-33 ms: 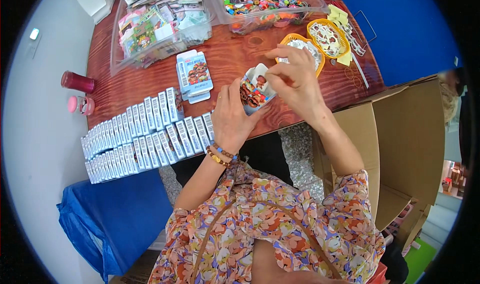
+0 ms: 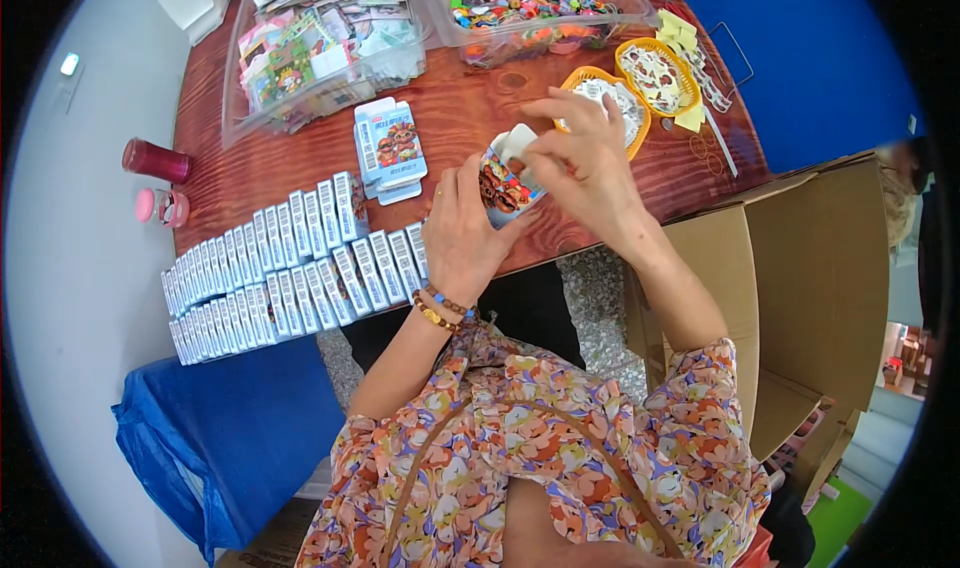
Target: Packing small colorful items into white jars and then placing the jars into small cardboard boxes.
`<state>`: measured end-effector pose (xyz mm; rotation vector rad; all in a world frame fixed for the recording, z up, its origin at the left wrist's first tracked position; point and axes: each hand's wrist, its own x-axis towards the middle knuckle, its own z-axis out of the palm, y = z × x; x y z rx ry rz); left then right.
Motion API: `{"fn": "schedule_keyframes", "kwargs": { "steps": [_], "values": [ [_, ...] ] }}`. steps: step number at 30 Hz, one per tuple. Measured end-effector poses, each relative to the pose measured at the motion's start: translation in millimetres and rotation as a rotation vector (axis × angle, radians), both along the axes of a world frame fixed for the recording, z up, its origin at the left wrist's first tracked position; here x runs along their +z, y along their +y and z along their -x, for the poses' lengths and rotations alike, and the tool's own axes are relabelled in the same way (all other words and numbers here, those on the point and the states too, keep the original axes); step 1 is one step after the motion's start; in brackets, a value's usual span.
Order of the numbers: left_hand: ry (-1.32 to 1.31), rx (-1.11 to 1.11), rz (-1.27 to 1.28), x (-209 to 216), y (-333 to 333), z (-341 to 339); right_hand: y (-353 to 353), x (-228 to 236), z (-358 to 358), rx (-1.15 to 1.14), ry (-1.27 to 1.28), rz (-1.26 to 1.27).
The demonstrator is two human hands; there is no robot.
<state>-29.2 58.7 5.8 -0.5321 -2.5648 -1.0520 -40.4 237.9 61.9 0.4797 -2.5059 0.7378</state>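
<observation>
A small blue-and-white printed carton [image 2: 508, 190] is tilted over the table edge, its white end flap standing up. My left hand [image 2: 464, 223] wraps round it from the left, fingers closed on its side. At its mouth is my right hand [image 2: 585, 158], thumb and forefinger curled together beside the flap. Whether a small piece sits between those fingertips is hidden. Flattened cartons [image 2: 390, 148] of the same print lie stacked beyond my left hand. Two long rows of filled-out cartons [image 2: 300, 228] stand to the left.
Clear bins of flat packets [image 2: 330, 63] and colourful small pieces [image 2: 540, 23] occupy the far side. Yellow baskets with white pieces [image 2: 625, 113] and printed cut-outs [image 2: 658, 73] stand at right. A red jar [image 2: 157, 163] is at left; a large cardboard box [image 2: 800, 258] stands right.
The small brown printed piece seen at the carton's mouth is out of sight now. My right fingers have shifted slightly left and lower at the opening; my left hand keeps its hold.
</observation>
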Motion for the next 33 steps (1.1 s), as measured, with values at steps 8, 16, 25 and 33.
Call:
{"fn": "schedule_keyframes", "kwargs": {
  "steps": [8, 16, 25, 33],
  "values": [
    [-0.007, 0.118, -0.087, -1, -12, 1, -19, -21, -31, 0.023, -0.240, 0.333],
    [0.012, 0.035, -0.164, -5, -13, -2, -41, -55, -24, -0.007, -0.279, 0.676],
    [-0.318, -0.242, -0.555, 4, -48, -1, -18, -50, -23, 0.346, -0.336, 1.013],
    [-0.359, -0.408, -0.650, 9, -52, -6, -2, -41, -21, 0.484, -0.451, 0.940]
  ]
}}
